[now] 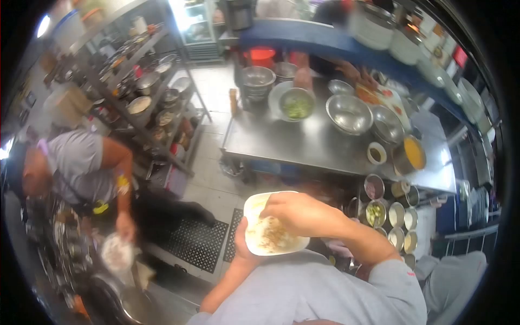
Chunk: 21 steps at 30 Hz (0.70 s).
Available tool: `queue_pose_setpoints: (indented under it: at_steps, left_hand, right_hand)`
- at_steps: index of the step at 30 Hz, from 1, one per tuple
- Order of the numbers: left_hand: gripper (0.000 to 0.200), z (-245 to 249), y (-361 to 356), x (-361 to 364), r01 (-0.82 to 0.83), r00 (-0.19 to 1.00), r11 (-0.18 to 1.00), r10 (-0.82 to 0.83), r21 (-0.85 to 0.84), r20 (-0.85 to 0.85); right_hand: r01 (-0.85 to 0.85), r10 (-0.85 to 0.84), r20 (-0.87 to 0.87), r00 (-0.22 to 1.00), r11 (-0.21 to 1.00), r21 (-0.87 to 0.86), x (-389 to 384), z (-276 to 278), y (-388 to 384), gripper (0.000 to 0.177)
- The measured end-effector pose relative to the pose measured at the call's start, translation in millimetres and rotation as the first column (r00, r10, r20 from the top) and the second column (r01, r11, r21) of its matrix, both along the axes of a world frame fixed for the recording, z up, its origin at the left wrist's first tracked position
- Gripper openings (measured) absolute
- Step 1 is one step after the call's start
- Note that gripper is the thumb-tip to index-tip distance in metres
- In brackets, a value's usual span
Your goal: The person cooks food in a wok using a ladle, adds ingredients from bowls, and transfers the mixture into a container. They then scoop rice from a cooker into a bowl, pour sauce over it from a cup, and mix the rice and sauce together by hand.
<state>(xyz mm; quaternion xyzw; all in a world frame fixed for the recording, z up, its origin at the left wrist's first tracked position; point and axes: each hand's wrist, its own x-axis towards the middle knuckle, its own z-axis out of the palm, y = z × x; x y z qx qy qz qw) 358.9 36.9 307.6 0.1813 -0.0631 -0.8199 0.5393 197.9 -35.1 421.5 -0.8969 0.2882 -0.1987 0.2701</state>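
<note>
My left hand (242, 242) grips the side of a white, rounded-square bowl (253, 203) in front of my chest. Inside it lies some pale and brownish crumbly food (271, 234), too blurred to name exactly. My right hand (292, 212) reaches over the bowl's far rim, its fingers curled down and closed at the food. Whatever is between those fingertips is hidden.
A steel table (271, 138) ahead carries metal bowls (349, 115) and an orange-filled pot (414, 154). Several food containers (396, 214) stand at right. A co-worker (81, 168) at left holds a white plate (117, 254). A perforated mat (197, 244) covers some floor.
</note>
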Motion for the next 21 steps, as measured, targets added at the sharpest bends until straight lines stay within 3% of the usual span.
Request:
queue_pose_setpoints:
  at_steps: [3, 4, 7, 8, 12, 15, 18, 21]
  left_hand:
    - [0.070, -8, 0, -2, -0.026, 0.995, 0.998, 0.032, -0.059, 0.094]
    - [0.069, -8, 2, 1, -0.004, 0.995, 0.999, 0.008, -0.037, 0.095]
    - [0.070, -22, 6, 4, 0.062, 0.995, 0.998, -0.059, -0.026, 0.085]
    - [0.071, -20, 6, 1, 0.041, 0.988, 0.999, -0.044, 0.024, 0.150]
    - [0.072, -19, 2, -8, 0.057, 0.989, 0.998, -0.052, -0.038, 0.136]
    - [0.073, -17, 3, -13, 0.066, 0.989, 0.997, -0.059, -0.046, 0.137]
    - [0.074, -7, 0, -18, 0.084, 0.984, 0.994, -0.071, -0.072, 0.164]
    - [0.074, -11, 0, -19, 0.108, 0.980, 0.991, -0.094, -0.075, 0.174]
  right_hand:
    - [0.000, 0.047, -0.324, 0.945, 0.990, 0.143, -7, 7, -3, 0.027]
    - [0.105, -0.044, -0.343, 0.938, 0.981, 0.162, -6, 7, -1, 0.027]
    - [0.198, -0.205, -0.126, 0.971, 0.978, -0.069, -2, -31, 18, 0.025]
    - [0.113, -0.106, -0.249, 0.963, 0.993, 0.016, 0, -37, 17, 0.023]
    - [0.103, -0.057, -0.259, 0.964, 0.980, 0.170, -3, -47, 15, 0.018]
    - [0.152, -0.133, -0.123, 0.983, 0.976, 0.157, -13, -42, 21, 0.017]
    - [0.141, -0.132, -0.228, 0.965, 0.990, 0.025, -12, -53, 28, 0.018]
    - [0.156, -0.072, -0.311, 0.948, 0.955, 0.252, -20, -50, 14, 0.021]
